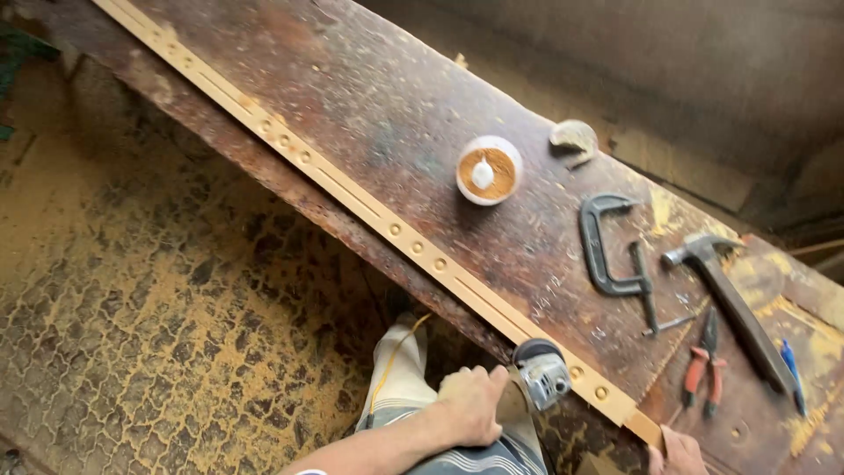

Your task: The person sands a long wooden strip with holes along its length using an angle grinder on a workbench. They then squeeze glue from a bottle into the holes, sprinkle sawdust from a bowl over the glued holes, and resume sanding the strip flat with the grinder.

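We see the left hand [472, 405] clamped on a grinder [541, 374], its head against the near edge of a long wood strip [369, 211] lying along the surface [378, 105] front. The right hand [677, 450] rests at the strip's near end (grip unclear, mostly cut off). The tool sits near that end, so we judge most of the length is left, though finished edge can't be told. Clamp [611, 251], hammer [734, 303], pliers [706, 361], cup [489, 170] lie apart.
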